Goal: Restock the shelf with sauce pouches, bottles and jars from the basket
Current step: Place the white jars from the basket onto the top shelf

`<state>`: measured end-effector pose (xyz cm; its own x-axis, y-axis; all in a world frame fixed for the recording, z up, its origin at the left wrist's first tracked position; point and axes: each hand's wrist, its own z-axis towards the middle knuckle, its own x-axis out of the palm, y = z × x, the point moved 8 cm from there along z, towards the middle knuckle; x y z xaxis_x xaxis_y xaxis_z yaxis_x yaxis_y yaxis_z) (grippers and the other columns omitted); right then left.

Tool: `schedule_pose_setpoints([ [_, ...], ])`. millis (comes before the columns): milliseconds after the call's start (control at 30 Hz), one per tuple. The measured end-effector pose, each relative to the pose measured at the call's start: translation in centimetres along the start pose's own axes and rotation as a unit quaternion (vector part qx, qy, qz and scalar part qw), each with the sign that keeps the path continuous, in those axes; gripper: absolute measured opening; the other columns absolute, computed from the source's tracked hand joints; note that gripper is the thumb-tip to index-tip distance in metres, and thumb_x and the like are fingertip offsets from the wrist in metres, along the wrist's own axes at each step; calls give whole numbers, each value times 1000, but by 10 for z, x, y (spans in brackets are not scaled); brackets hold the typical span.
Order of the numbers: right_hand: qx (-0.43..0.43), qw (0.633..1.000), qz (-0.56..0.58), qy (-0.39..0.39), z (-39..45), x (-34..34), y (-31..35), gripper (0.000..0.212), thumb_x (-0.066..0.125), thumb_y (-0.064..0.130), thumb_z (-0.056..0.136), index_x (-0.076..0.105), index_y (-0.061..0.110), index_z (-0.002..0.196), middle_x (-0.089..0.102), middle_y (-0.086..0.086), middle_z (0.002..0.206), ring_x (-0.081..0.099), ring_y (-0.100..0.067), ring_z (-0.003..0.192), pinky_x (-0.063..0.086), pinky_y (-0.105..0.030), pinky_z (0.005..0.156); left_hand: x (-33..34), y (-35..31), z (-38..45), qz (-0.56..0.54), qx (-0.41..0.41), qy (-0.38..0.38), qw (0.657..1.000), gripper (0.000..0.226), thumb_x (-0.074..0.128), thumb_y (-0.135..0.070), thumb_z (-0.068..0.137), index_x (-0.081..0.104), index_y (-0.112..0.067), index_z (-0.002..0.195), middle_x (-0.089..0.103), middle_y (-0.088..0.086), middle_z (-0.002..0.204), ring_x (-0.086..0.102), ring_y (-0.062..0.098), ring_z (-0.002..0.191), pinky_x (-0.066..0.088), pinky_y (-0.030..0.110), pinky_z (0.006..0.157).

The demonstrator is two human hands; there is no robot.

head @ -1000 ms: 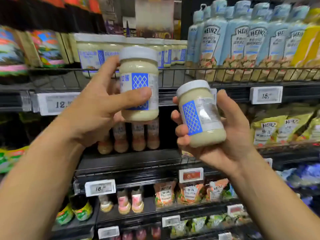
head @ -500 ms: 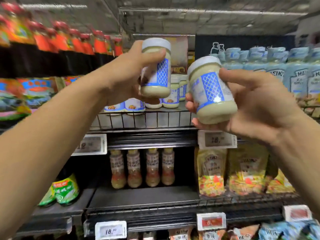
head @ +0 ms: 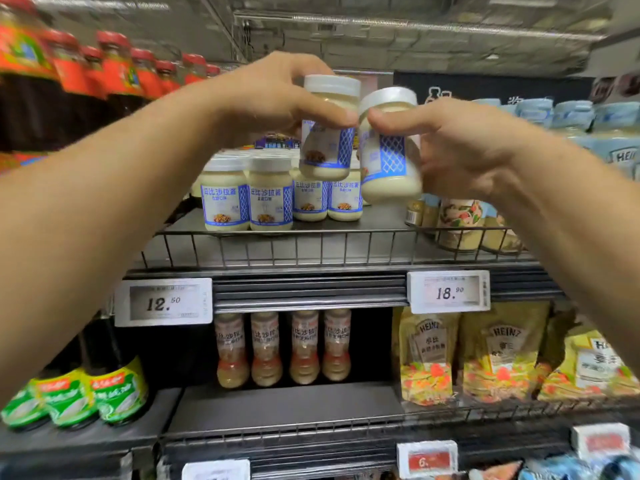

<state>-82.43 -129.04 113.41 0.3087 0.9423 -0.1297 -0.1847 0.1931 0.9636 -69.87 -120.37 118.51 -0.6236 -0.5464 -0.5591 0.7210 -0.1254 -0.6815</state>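
I've got my left hand point(head: 273, 98) gripping one jar point(head: 327, 133), right hand point(head: 460, 147) gripping another jar point(head: 389, 150) — side by side, touching. Both are raised above the shelf point(head: 311, 251), over the jar row point(head: 277, 195).

Grocery shop: stocked wire shelf point(head: 311, 252), price tags point(head: 163, 302), sauce bottles point(head: 282, 348).

"12.50" price tag point(head: 163, 302), "HEINZ" pouch point(head: 428, 358)
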Motion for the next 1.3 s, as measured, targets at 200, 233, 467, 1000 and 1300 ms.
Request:
schedule_pose_setpoints([
  [200, 14, 963, -259, -70, 8, -26, 15, 39, 82, 12, 71, 66, 5, 106, 76, -11, 92, 75, -20, 85, 60, -30, 67, -6, 3, 13, 154, -14, 39, 987, 72, 96, -50, 47, 67, -22, 107, 70, 0, 100, 64, 15, 87, 49, 31, 75],
  [233, 10, 941, -328, -86, 9, -26, 19, 39, 85, 9, 70, 66, 0, 104, 76, -14, 90, 75, -19, 81, 60, -27, 64, -5, 6, 16, 177, -21, 46, 983, 70, 95, -48, 48, 67, -21, 106, 71, 1, 100, 65, 16, 86, 49, 29, 71],
  [467, 89, 867, -489, -31, 34, -17, 9, 48, 85, 0, 73, 67, 20, 113, 75, -1, 73, 72, -16, 70, 63, -34, 74, 3, 22, 32, 292, -65, 105, 948, 70, 92, -57, 37, 69, -26, 96, 74, 1, 95, 67, 22, 91, 51, 36, 75],
  [1000, 100, 854, -509, 35, 71, -16, -15, 55, 70, -16, 81, 56, 22, 117, 64, -3, 94, 68, -26, 85, 57, -27, 54, 21, 36, 31, 405, -83, 146, 899, 75, 87, -70, 30, 69, -26, 88, 71, -9, 78, 67, 21, 80, 54, 37, 70],
  [1300, 71, 856, -512, -2, 62, -16, -15, 78, 87, 9, 75, 48, 29, 140, 60, 3, 99, 70, -19, 80, 52, -18, 51, 16, 46, 32, 446, -53, 102, 888, 80, 81, -82, 35, 64, -33, 97, 64, -14, 93, 60, 12, 83, 46, 33, 69],
])
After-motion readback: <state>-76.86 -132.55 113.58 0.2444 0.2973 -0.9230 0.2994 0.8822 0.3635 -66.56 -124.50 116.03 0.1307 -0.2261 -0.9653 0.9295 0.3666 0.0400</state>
